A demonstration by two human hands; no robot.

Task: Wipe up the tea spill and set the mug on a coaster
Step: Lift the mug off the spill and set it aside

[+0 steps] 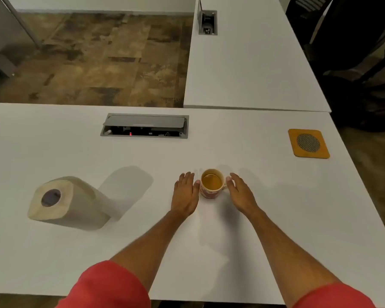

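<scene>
1. Round white ceramic mug with red print [211, 184], tea inside, upright on white worktop [276, 207] — flanked by both hands.
2. Left hand [185, 193] at its 9 o'clock, right hand [240, 192] at 3 o'clock; fingers straight, holding nothing, thumbs touching or nearly.
3. Square orange coaster with grey mesh disc [308, 143] well apart at 2 o'clock — right hand nearer.
4. No spill discernible.

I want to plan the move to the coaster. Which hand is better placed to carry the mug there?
Probably the right hand. It sits at the mug's handle side, and the orange coaster lies far right. The left hand is nearer the paper towel roll.
</scene>
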